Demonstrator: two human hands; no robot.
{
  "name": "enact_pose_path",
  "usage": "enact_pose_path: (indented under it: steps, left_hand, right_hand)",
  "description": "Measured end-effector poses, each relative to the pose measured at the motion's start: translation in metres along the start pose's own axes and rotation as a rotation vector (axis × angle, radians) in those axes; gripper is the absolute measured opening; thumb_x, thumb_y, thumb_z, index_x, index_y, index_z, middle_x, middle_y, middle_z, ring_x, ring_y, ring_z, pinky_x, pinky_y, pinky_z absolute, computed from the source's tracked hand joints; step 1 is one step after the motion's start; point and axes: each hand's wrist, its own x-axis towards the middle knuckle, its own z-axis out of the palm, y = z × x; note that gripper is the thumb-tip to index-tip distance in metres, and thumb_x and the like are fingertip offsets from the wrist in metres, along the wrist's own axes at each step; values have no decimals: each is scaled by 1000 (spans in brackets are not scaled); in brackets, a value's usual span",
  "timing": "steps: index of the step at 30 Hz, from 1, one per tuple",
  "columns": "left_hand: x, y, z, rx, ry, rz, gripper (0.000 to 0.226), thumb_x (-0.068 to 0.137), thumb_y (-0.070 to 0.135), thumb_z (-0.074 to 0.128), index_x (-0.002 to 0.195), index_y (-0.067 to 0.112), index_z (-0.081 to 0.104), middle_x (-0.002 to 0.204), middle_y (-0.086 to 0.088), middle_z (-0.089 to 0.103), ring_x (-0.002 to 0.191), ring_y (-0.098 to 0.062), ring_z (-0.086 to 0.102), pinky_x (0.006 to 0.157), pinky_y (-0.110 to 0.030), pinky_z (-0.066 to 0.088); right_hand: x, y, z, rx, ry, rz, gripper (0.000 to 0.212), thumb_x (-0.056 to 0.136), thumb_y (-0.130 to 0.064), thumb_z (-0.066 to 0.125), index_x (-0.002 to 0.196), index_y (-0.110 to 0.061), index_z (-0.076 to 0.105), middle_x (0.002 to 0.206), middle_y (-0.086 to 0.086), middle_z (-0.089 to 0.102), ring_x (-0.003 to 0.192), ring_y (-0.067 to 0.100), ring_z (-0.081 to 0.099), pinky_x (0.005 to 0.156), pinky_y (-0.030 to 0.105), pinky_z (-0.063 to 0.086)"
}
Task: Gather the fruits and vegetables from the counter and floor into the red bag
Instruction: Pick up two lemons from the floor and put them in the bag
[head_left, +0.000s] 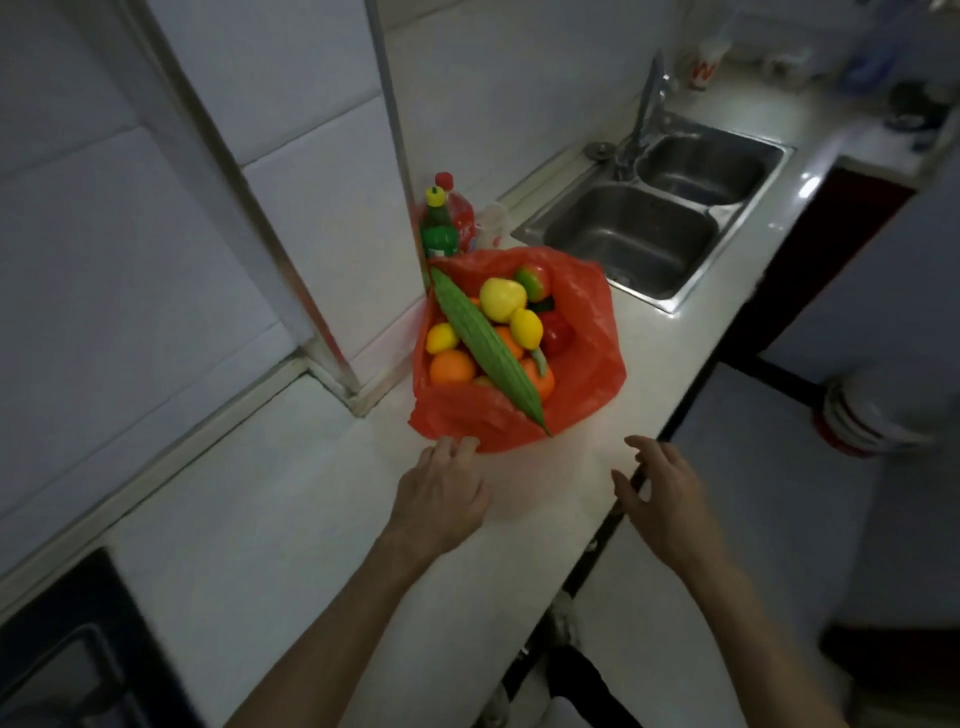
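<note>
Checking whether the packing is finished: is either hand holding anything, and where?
Nothing is held. The left hand touches the red bag at its near edge with open fingers; the right hand hovers empty.

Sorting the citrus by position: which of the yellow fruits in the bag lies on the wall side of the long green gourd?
The small lemon, alone left of the gourd, above an orange; the other yellow fruits sit on the sink side.

The red bag (582, 374) was thin, crinkled plastic; the sink (649, 244) was brushed metal; the desk (363, 519) looked smooth and glossy.
</note>
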Motion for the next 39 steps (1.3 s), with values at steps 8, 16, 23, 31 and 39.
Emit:
enact_pose_path:
  steps: [8,16,23,31,39]
  left_hand:
    - [-25,71,28,-29,-79,273,48,90,39,48,134,21,40,120,-4,51,112,-24,50,82,-37,48]
    - [-45,197,86,102,-173,624,46,90,38,46,131,16,42,117,-8,49,103,-24,53,73,-35,52]
    - [-95,318,159,126,-367,852,46,91,37,47,131,15,41,119,-9,47,105,-25,51,76,-40,54]
    - [-148,403,214,169,-522,1050,43,93,38,44,131,18,39,123,-7,43,107,-23,48,80,-37,50]
    - [-182,464,252,238,-676,1272,44,92,34,45,131,14,39,123,-9,47,105,-24,50,78,-34,47]
  right_hand:
    - [-116,44,-31,15,132,333,41,87,-27,64,125,-15,53,109,7,60,96,23,59,78,35,50]
    - [-240,118,-77,-3,292,675,42,87,-28,64,125,-16,51,112,10,60,99,25,58,78,34,49]
    - [-353,169,-120,-28,352,901,44,86,-28,64,125,-13,51,107,14,59,98,33,58,73,30,41]
    - [-449,189,-136,26,508,1130,38,80,-19,69,115,-9,58,98,12,60,90,34,60,72,37,48]
    - [-498,188,-118,135,619,1430,43,83,-28,69,120,-16,53,107,10,59,99,30,58,75,35,47]
